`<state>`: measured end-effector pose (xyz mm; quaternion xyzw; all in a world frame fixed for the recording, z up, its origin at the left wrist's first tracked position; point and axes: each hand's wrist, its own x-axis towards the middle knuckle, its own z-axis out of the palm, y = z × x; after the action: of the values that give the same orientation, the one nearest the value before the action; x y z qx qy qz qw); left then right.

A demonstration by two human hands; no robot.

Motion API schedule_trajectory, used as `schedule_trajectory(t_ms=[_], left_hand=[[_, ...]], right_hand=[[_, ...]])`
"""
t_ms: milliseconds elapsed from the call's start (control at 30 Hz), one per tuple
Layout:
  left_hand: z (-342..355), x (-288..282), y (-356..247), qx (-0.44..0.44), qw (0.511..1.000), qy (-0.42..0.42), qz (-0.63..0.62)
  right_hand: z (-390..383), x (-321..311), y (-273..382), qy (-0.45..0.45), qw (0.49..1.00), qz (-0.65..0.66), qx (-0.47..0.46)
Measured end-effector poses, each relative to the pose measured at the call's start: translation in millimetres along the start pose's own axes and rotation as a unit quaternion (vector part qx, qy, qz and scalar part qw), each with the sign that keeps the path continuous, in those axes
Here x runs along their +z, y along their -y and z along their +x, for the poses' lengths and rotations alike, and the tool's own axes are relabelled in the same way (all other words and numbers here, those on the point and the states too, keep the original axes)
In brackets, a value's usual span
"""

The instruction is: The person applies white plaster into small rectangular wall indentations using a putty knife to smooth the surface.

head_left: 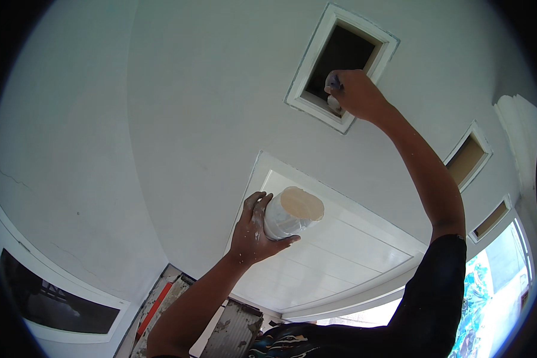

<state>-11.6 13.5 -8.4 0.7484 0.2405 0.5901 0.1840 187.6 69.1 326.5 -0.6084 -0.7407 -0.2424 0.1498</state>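
White wall, framed openings, panelled door.

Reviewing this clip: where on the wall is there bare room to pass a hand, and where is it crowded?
Bare wall lies open left of the framed opening, above the white panelled door. Crowded: the right hand works a small tool at that opening's lower edge, the left hand holds a white container before the door, and smaller openings line the right.

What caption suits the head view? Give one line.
Right hand presses a small tool at a framed wall opening while left hand holds a white tub.
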Motion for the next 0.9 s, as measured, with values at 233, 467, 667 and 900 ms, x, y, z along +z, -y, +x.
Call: schedule_trajectory(t_ms=[233, 467, 667, 900], left_hand=[[0.2, -1.5, -0.9, -0.002, 1.0, 0.011, -0.004], [-3.1, -2.6, 1.7, -0.001, 1.0, 0.013, 0.009], [0.0, 1.3, -1.1, -0.003, 0.999, 0.03, 0.017], [-1.4, 1.4, 1.6, 0.005, 1.0, 0.022, 0.007]], right_hand=[[1.0, -21.4, -0.9, -0.034, 0.999, -0.004, -0.007], [-2.3, -9.0, 7.5, -0.026, 0.999, -0.03, 0.002], [-5.1, -14.3, 1.8, -0.058, 0.998, 0.014, 0.029], [-3.0, -23.0, 10.8, -0.041, 0.996, 0.069, 0.04]])
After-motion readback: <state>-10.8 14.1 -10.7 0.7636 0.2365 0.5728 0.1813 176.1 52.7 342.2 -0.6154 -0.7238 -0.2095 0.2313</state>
